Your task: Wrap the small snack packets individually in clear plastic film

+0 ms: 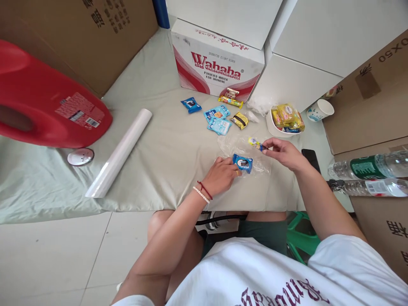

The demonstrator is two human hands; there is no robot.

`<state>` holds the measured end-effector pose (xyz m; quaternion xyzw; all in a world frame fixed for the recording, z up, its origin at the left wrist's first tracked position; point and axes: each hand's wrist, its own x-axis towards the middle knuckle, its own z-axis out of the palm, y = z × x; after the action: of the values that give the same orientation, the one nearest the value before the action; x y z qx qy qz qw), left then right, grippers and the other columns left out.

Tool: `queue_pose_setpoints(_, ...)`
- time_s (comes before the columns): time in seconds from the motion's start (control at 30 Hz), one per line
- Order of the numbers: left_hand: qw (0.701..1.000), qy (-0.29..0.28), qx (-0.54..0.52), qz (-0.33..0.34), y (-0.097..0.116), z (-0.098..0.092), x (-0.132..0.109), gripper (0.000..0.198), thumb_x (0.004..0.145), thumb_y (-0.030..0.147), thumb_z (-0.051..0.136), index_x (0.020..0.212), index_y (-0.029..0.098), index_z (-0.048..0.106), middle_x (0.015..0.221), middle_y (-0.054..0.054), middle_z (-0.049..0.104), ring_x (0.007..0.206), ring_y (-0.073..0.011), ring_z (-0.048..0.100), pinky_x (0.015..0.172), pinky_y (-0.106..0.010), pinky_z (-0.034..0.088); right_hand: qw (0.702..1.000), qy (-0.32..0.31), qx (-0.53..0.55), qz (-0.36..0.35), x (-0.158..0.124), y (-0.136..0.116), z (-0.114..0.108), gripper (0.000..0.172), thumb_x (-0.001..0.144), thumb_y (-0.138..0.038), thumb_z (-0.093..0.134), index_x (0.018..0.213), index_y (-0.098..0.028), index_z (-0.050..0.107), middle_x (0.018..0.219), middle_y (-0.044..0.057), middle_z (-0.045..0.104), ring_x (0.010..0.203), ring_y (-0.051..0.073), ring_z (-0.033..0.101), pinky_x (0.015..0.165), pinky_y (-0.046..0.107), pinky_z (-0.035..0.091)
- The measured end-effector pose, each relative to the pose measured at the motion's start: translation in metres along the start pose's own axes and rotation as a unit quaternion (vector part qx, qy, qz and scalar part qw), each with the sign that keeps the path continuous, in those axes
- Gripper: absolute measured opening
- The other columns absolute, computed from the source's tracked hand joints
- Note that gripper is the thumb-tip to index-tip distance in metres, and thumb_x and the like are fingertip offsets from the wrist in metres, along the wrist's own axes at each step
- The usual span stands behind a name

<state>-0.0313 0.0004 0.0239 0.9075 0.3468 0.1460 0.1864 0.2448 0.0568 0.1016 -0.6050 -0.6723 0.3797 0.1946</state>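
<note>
My left hand (222, 174) rests on the cloth-covered table with its fingers pinched on a small blue snack packet (242, 163). That packet lies inside or on a clear plastic bag (236, 146) spread flat on the cloth. My right hand (283, 152) hovers just right of the bag, pinching a small yellow and blue wrapped candy (256, 143) above its edge. Farther back lie a blue packet (191, 104), two or three light blue packets (218, 120), a yellow packet (240, 120) and a long yellow bar (230, 101).
A white bowl (276, 129) of yellow snacks and a paper cup (319, 110) stand at the right. A Wahaha water carton (219, 61) stands behind. A white roll (119, 152), a red jug (44, 102), a dark phone (310, 158) and two water bottles (369, 176) surround the area.
</note>
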Motion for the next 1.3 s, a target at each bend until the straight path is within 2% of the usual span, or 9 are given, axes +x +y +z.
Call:
queue_pose_setpoints(0.2, 0.999, -0.008, -0.035, 0.018, -0.001, 0.0, -0.004, 0.048, 0.1, 0.012, 0.049, 0.133, 0.035, 0.074, 0.125, -0.005, 0.078, 0.108, -0.0254, 0.059, 0.084, -0.042, 0.033, 0.989, -0.122, -0.079, -0.037, 0.023, -0.008, 0.044, 0.025, 0.082, -0.039, 0.07, 0.101, -0.023, 0.075, 0.097, 0.002, 0.075, 0.068, 0.015, 0.057, 0.068, 0.029, 0.047)
queue_pose_setpoints(0.37, 0.998, 0.011, -0.058, 0.018, -0.001, -0.003, -0.008, 0.053, 0.095, 0.006, 0.05, 0.132, 0.035, 0.075, 0.118, -0.005, 0.079, 0.107, -0.0251, 0.059, 0.085, -0.04, 0.038, 0.98, -0.141, -0.122, -0.07, 0.008, 0.004, 0.06, 0.022, 0.082, -0.031, 0.071, 0.102, -0.024, 0.078, 0.1, 0.005, 0.074, 0.086, 0.021, 0.067, 0.08, 0.032, 0.052)
queue_pose_setpoints(0.47, 0.994, 0.055, -0.093, 0.021, -0.003, -0.001, -0.006, 0.059, 0.094, 0.001, 0.045, 0.133, 0.034, 0.074, 0.113, -0.004, 0.079, 0.099, -0.0231, 0.058, 0.086, -0.038, 0.044, 0.976, -0.137, -0.14, -0.091, -0.003, 0.006, 0.058, 0.027, 0.086, -0.037, 0.072, 0.108, -0.025, 0.079, 0.103, 0.007, 0.074, 0.094, 0.024, 0.07, 0.085, 0.034, 0.052)
queue_pose_setpoints(0.63, 0.982, 0.141, -0.127, 0.003, -0.009, 0.002, -0.001, 0.06, 0.095, 0.001, 0.04, 0.138, 0.028, 0.07, 0.121, -0.008, 0.075, 0.1, -0.0215, 0.059, 0.091, -0.037, 0.051, 0.98, -0.107, -0.159, -0.054, -0.025, 0.01, 0.05, 0.048, 0.093, -0.058, 0.067, 0.129, -0.026, 0.072, 0.108, 0.007, 0.077, 0.088, 0.023, 0.069, 0.075, 0.032, 0.049)
queue_pose_setpoints(0.77, 0.98, 0.152, -0.116, -0.05, -0.019, 0.0, 0.002, 0.062, 0.082, 0.001, 0.048, 0.137, 0.022, 0.07, 0.128, -0.011, 0.069, 0.111, -0.0245, 0.058, 0.098, -0.043, 0.051, 0.976, -0.121, -0.181, -0.015, -0.043, 0.026, 0.05, 0.069, 0.082, -0.048, 0.082, 0.143, -0.024, 0.062, 0.111, 0.007, 0.076, 0.079, 0.022, 0.068, 0.07, 0.031, 0.047)
queue_pose_setpoints(0.87, 0.986, 0.112, -0.078, -0.093, -0.024, -0.003, 0.003, 0.063, 0.072, 0.006, 0.057, 0.131, 0.021, 0.073, 0.139, -0.012, 0.064, 0.117, -0.0302, 0.055, 0.097, -0.049, 0.047, 0.975, -0.113, -0.192, -0.014, -0.052, 0.036, 0.051, 0.044, 0.087, -0.029, 0.072, 0.131, -0.021, 0.068, 0.094, 0.005, 0.075, 0.074, 0.021, 0.065, 0.07, 0.031, 0.045)
queue_pose_setpoints(0.97, 0.989, 0.076, -0.049, -0.116, -0.027, -0.007, 0.004, 0.053, 0.074, 0.012, 0.062, 0.123, 0.026, 0.077, 0.138, -0.009, 0.066, 0.114, -0.032, 0.054, 0.092, -0.051, 0.043, 0.984, -0.103, -0.131, -0.061, -0.057, 0.036, 0.045, 0.02, 0.092, -0.029, 0.062, 0.106, -0.021, 0.075, 0.091, 0.006, 0.072, 0.076, 0.02, 0.064, 0.073, 0.031, 0.047)
queue_pose_setpoints(1.17, 0.981, 0.095, -0.081, -0.147, -0.037, -0.012, 0.01, 0.025, 0.083, 0.021, 0.065, 0.102, 0.025, 0.08, 0.111, -0.007, 0.075, 0.123, -0.0329, 0.051, 0.106, -0.058, 0.033, 0.994, -0.085, -0.003, -0.069, -0.054, 0.026, 0.024, 0.024, 0.09, -0.046, 0.07, 0.09, -0.023, 0.076, 0.086, 0.004, 0.066, 0.077, 0.018, 0.06, 0.072, 0.031, 0.047)
queue_pose_setpoints(1.3, 0.971, 0.122, -0.105, -0.174, -0.048, -0.011, 0.016, 0.012, 0.081, 0.022, 0.068, 0.088, 0.025, 0.077, 0.113, -0.005, 0.073, 0.14, -0.032, 0.045, 0.125, -0.06, 0.017, 0.996, -0.052, 0.058, -0.04, -0.046, 0.028, 0.016, 0.032, 0.085, -0.054, 0.077, 0.088, -0.022, 0.074, 0.087, 0.003, 0.066, 0.081, 0.019, 0.058, 0.076, 0.032, 0.046)
